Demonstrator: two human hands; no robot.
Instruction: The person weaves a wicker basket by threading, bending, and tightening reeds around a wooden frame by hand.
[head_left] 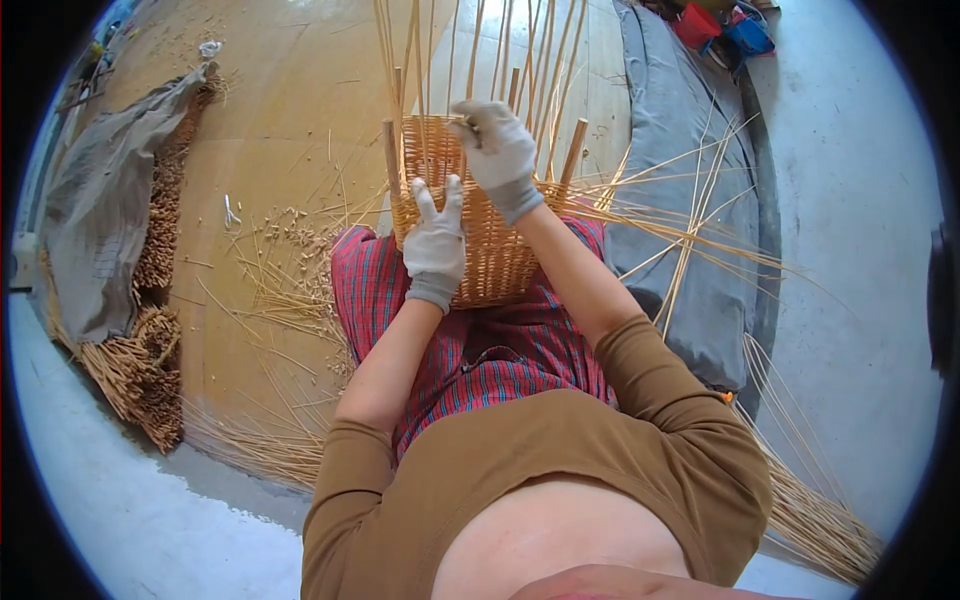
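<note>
A partly woven wicker basket stands between my knees, with wooden posts at its corners and tall thin canes rising from its walls. My left hand, in a white work glove with a grey cuff, rests against the near wall. Two of its fingers stretch apart up to the rim. Above the rim, my gloved right hand is raised with its fingers curled together beside the upright canes. Whatever those fingers hold is too small to make out.
Loose canes fan out right of the basket across a grey cloth. Bundled sticks lie at left, partly under a grey cover. Offcuts litter the tan floor sheet. Red and blue containers stand at the back right.
</note>
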